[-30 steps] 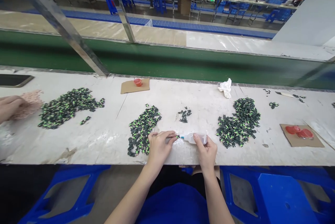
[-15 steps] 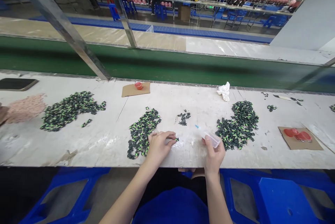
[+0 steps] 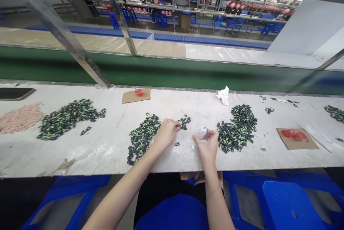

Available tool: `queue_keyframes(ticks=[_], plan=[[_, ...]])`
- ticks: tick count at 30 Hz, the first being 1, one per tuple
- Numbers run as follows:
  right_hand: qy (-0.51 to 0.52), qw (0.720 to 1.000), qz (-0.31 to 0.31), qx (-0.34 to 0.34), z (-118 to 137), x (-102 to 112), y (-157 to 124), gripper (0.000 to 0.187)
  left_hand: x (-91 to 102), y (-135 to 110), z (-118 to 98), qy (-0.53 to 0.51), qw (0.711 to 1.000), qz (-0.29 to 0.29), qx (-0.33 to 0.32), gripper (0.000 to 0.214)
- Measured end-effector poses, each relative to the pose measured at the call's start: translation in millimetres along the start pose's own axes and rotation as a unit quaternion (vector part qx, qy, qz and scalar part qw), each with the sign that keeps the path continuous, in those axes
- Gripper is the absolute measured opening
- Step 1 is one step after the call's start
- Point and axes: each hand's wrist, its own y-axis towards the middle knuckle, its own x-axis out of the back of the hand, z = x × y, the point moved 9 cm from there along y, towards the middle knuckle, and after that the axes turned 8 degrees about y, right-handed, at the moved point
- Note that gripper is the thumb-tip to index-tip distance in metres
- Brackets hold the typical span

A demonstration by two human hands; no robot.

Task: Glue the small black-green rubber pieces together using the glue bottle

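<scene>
My left hand (image 3: 167,132) reaches forward over the white worktable (image 3: 107,147), its fingers pinched at the edge of a small cluster of dark pieces (image 3: 184,122). What the fingertips hold is too small to make out. One single piece (image 3: 176,144) lies just below that hand. My right hand (image 3: 208,144) is closed round a small clear glue bottle (image 3: 202,132) with a blue tip, held upright. A pile of black-and-green pieces (image 3: 142,137) lies left of my left hand. A larger dark pile (image 3: 236,128) lies right of my right hand.
Another black-and-green pile (image 3: 67,117) and a pink pile (image 3: 18,118) lie at the left. Cardboard squares carry red caps at the back (image 3: 135,95) and at the right (image 3: 297,138). A crumpled white tissue (image 3: 223,95) sits at the back. A green conveyor (image 3: 172,68) runs behind.
My left hand moved forward from the lone piece to the small cluster. My right hand turned the glue bottle upright and drew it closer to centre. The other person's hand at left is gone.
</scene>
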Motion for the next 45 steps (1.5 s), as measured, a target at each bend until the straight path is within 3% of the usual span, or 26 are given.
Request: queue_keyframes(ticks=[4,5,7,10,12,17,20,24,28,32,34,39,45], plan=[[-0.099,0.971,-0.067,0.209,51,15,-29,0.041,9.5,-15,3,-0.003,1.000,-0.021,-0.001,0.025],[-0.108,0.960,-0.053,0.254,62,11,-37,0.031,12.4,-21,4,-0.005,1.000,-0.029,-0.001,0.024],[-0.112,0.945,0.033,0.304,73,-11,-49,0.009,14.9,-36,4,-0.013,0.999,-0.037,-0.002,0.016],[-0.158,0.929,0.195,0.273,65,-60,-49,0.022,7.6,-58,2,-0.023,1.000,-0.017,-0.001,0.012],[-0.239,0.910,0.259,0.218,51,-87,-39,0.031,1.5,-68,2,-0.026,0.999,-0.014,0.013,0.012],[-0.410,0.844,0.329,0.102,31,-119,-12,0.036,-3.3,-77,3,-0.046,0.997,-0.060,0.029,0.009],[-0.439,0.834,0.326,0.076,29,-123,-3,0.029,-2.9,-77,2,-0.073,0.994,-0.073,0.023,0.012],[-0.433,0.840,0.318,0.070,29,-123,0,0.025,1.0,-77,5,-0.125,0.989,-0.081,0.021,0.015],[-0.376,0.865,0.320,0.086,38,-114,-9,0.022,2.6,-80,19,-0.195,0.975,-0.069,0.079,0.013],[-0.126,0.948,0.284,0.063,49,-88,-22,0.025,10.6,-83,25,-0.257,0.955,-0.080,0.122,0.017],[-0.017,0.966,0.256,0.016,44,-74,-28,0.022,20.6,-84,20,-0.260,0.954,-0.107,0.108,0.021],[0.123,0.968,0.166,-0.143,19,-53,-41,0.027,39.7,-85,-2,-0.221,0.963,-0.149,0.028,0.020],[0.148,0.959,0.165,-0.179,20,-52,-50,0.029,47.1,-87,-19,-0.184,0.970,-0.157,-0.020,0.022]])
